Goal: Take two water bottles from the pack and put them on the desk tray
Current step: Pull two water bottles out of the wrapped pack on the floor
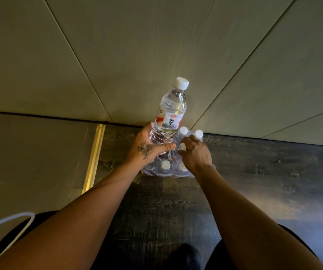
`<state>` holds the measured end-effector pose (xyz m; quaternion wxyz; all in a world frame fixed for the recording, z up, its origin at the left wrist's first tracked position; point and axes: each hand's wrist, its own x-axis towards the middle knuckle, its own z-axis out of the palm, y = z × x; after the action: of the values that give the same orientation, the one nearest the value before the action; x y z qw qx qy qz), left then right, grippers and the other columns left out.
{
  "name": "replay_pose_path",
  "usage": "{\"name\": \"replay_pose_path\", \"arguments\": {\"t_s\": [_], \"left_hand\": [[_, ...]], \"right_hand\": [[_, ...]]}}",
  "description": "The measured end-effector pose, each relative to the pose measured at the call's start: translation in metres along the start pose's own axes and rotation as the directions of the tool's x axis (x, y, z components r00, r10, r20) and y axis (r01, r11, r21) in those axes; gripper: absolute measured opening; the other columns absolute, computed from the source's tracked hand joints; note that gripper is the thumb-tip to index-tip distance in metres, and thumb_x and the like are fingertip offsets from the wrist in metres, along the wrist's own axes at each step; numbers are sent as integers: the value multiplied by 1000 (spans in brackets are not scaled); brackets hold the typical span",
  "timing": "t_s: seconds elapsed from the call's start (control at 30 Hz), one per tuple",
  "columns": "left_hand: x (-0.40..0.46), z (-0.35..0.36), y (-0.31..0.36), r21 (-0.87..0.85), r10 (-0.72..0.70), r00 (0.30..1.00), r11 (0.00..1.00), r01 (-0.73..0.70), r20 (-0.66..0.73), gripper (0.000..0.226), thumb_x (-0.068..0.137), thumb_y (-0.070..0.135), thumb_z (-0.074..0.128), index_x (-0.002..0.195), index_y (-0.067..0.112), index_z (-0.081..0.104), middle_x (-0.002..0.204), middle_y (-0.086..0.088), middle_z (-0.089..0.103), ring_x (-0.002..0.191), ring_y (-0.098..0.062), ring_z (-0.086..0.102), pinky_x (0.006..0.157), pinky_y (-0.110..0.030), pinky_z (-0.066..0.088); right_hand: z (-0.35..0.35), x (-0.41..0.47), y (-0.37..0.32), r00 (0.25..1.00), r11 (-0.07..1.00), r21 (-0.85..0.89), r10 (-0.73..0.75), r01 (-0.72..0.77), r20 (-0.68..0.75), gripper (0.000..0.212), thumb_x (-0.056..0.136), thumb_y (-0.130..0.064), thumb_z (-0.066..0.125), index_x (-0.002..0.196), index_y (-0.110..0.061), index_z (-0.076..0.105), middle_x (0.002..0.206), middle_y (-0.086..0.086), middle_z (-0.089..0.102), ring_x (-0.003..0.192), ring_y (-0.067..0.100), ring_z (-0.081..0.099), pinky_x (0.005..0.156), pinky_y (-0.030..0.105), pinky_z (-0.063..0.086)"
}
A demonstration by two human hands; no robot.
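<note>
A shrink-wrapped pack of water bottles (pixel 163 169) lies on the dark wooden floor against the wall. My left hand (pixel 147 150) grips the lower half of a clear water bottle (pixel 171 111) with a white cap and a red and white label, held above the pack and tilted toward the wall. My right hand (pixel 194 152) reaches into the pack, its fingers curled around the neck of a second bottle (pixel 182 147) among the white caps. Whether that bottle is gripped tight is unclear. No desk tray is in view.
A pale panelled wall (pixel 156 45) rises right behind the pack. At the left stands a light cabinet side with a lit brass strip (pixel 94 158). A white cable (pixel 10 223) hangs at the lower left. My dark shoe (pixel 184 256) is at the bottom.
</note>
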<state>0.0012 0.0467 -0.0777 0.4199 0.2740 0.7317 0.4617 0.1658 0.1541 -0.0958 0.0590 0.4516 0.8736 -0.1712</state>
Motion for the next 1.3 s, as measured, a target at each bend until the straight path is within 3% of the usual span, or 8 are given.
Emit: {"name": "replay_pose_path", "arguments": {"t_s": [0.17, 0.47, 0.6, 0.87, 1.0, 1.1, 1.17, 1.3], "left_hand": [[7, -3, -2, -12, 8, 1000, 1000, -9, -12, 58, 68, 36, 104, 104, 51, 61, 102, 26, 71, 98, 12, 63, 81, -20, 48], [11, -8, 3, -52, 23, 999, 998, -25, -43, 64, 67, 26, 105, 107, 53, 62, 97, 29, 78, 89, 26, 68, 87, -21, 50], [11, -5, 2, -98, 25, 999, 995, -27, -22, 68, 67, 20, 105, 109, 52, 62, 100, 50, 74, 92, 29, 68, 89, -24, 50], [14, -1, 6, -183, 29, 999, 983, -22, 37, 73, 69, 17, 104, 116, 53, 61, 106, 43, 77, 101, 26, 68, 94, -23, 49], [17, 1, 10, -218, 25, 999, 976, -17, 35, 75, 69, 14, 103, 120, 48, 61, 116, 25, 79, 112, 12, 69, 96, -22, 49], [20, 2, 12, -215, 24, 999, 976, -15, 41, 72, 71, 10, 101, 117, 48, 60, 105, 37, 79, 101, 24, 70, 92, -17, 48], [21, 2, 13, -223, 22, 999, 975, -12, 41, 72, 72, 9, 100, 116, 48, 60, 108, 31, 78, 98, 27, 68, 92, -19, 48], [21, 1, 16, -208, 39, 999, 978, -32, 32, 73, 71, 9, 101, 117, 48, 59, 122, 20, 72, 119, -1, 70, 105, -33, 50]], "right_hand": [[-33, 8, -6, 987, 990, 91, -92, 105, -131, 31, 100, -33, 72, 124, -14, 69, 124, 11, 68, 103, 32, 71, 81, 43, 60], [-124, 8, -32, 814, 922, 243, -116, 301, -569, 30, 102, -28, 69, 125, -9, 73, 110, 9, 71, 84, 22, 67, 65, 29, 47], [-144, 4, -33, 823, 916, 244, -139, 318, -551, 36, 104, -25, 70, 135, -8, 73, 113, 13, 70, 92, 30, 70, 71, 38, 55], [-159, 0, -37, 781, 903, 151, -251, 401, -571, 37, 106, -25, 67, 136, -4, 72, 110, 17, 69, 94, 34, 68, 71, 48, 55], [-164, 4, -32, 756, 894, 127, -279, 429, -592, 37, 104, -24, 69, 134, -5, 73, 108, 16, 68, 91, 33, 67, 68, 42, 54], [-162, 8, -27, 779, 901, 134, -273, 413, -564, 38, 103, -25, 69, 136, -4, 72, 109, 15, 68, 92, 32, 67, 71, 46, 56], [-156, 9, -27, 794, 900, 141, -279, 412, -541, 39, 103, -24, 69, 136, -4, 71, 110, 15, 69, 92, 31, 67, 73, 49, 58], [-144, 11, -26, 799, 890, 197, -248, 412, -548, 39, 105, -31, 67, 138, -11, 68, 115, 8, 67, 93, 24, 66, 73, 46, 58]]}}
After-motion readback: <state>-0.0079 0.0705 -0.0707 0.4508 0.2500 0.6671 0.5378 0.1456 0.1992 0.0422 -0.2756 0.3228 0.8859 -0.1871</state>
